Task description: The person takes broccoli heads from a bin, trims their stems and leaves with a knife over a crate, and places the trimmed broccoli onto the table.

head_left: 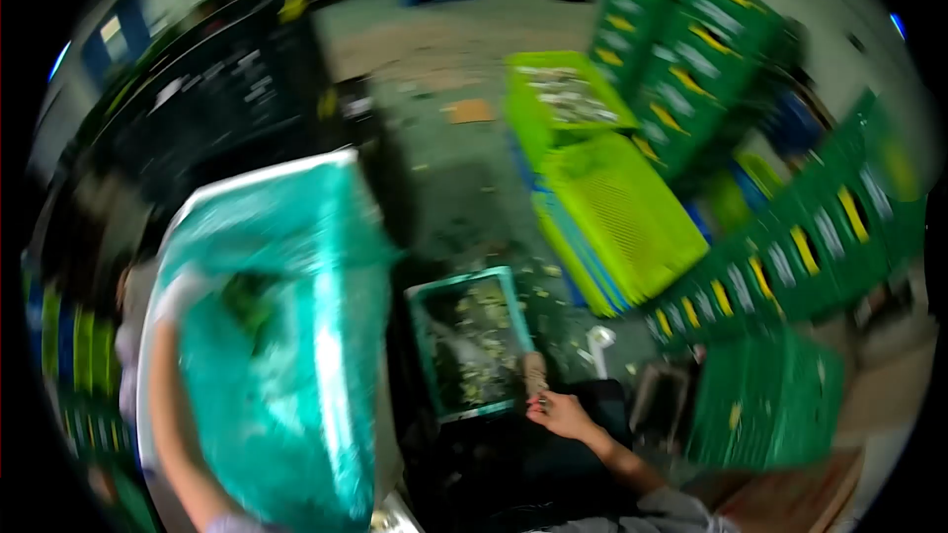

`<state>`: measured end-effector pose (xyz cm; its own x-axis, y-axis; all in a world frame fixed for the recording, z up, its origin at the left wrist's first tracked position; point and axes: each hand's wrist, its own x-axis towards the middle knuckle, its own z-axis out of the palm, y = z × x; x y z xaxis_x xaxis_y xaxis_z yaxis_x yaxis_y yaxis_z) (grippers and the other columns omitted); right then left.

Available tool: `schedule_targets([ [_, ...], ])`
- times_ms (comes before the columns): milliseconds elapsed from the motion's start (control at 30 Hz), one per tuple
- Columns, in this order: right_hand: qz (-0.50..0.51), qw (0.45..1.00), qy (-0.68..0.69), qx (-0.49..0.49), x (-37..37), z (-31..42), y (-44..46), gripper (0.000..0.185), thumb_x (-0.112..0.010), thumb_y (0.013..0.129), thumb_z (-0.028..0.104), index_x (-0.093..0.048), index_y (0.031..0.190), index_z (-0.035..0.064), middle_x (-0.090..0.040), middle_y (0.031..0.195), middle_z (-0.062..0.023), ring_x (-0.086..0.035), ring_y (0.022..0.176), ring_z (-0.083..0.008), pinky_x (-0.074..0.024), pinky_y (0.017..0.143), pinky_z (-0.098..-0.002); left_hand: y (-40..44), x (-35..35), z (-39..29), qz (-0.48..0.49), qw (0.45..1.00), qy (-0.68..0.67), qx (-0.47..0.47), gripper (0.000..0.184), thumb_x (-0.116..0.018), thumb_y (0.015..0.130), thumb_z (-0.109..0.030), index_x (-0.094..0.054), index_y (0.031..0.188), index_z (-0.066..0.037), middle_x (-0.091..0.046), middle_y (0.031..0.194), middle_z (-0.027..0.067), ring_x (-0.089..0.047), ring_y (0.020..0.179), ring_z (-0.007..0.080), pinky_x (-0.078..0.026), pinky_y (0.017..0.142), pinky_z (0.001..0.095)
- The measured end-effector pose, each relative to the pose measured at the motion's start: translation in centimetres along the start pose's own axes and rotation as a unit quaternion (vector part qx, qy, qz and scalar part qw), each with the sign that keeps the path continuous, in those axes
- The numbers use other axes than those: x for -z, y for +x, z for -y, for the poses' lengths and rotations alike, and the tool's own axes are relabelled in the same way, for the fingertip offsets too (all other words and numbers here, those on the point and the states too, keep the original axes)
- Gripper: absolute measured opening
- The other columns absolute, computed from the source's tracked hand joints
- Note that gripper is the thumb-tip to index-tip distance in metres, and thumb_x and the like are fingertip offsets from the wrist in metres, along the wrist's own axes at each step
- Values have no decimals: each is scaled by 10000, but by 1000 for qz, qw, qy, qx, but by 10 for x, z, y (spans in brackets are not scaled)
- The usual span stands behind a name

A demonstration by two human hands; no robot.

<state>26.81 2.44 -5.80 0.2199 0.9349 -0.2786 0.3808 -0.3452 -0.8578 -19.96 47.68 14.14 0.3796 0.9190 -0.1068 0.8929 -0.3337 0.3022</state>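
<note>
In the head view, a teal liner (346,355) drapes over the bin (265,174), likely to keep it clean; dark-green, blurred leaves (250,308) lie inside the bin near the left hand (182,296), whose grip I cannot tell. Right of the bin, past a scrap-littered crate (459,280) perhaps set there as a catch-all, the right hand (565,418) has its grip closed on a stubby brown piece (534,371).
</note>
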Motion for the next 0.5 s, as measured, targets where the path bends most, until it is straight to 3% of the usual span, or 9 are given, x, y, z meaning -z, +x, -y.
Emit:
schedule_targets([
  [33,4,1000,-24,-2,-1,-9,-2,281,-696,786,253,-630,997,79,-662,759,-131,-668,759,-309,-526,669,-367,4,12,2,4,1000,-17,-7,383,-682,780,-353,-684,1018,-53,-663,1039,148,-638,893,259,-502,774,366],
  [67,24,999,-30,-36,1,-10,-4,287,-713,792,232,-629,995,48,-691,830,-84,-682,789,-209,-523,728,-309,14,15,-8,4,1000,-15,-2,384,-683,780,-352,-683,1020,-53,-663,1039,148,-638,893,258,-502,775,365],
  [267,25,997,-27,-61,-3,-12,-9,304,-705,793,255,-606,1007,64,-687,817,-84,-674,770,-235,-520,701,-339,5,12,-43,-17,999,-38,21,388,-686,778,-346,-678,1032,-53,-664,1039,144,-637,897,255,-501,781,362],
  [333,29,998,-22,-45,-9,-15,-10,316,-703,792,250,-592,1024,66,-685,820,-88,-669,765,-254,-512,683,-351,4,3,-58,-22,998,-56,19,389,-688,777,-343,-677,1036,-53,-665,1039,143,-637,898,254,-501,782,361],
  [367,23,1000,-14,-13,-11,-14,-12,322,-652,802,263,-593,1044,60,-636,755,-139,-635,741,-333,-485,654,-425,4,-1,-67,-25,997,-68,18,390,-688,777,-342,-676,1038,-53,-665,1039,143,-637,898,253,-501,783,360],
  [500,49,999,-5,2,-19,1,-9,304,-647,780,226,-602,1016,40,-640,771,-161,-635,737,-339,-493,661,-429,2,-25,-110,-29,992,-120,1,393,-691,775,-338,-673,1046,-53,-666,1038,140,-636,901,251,-501,787,358],
])
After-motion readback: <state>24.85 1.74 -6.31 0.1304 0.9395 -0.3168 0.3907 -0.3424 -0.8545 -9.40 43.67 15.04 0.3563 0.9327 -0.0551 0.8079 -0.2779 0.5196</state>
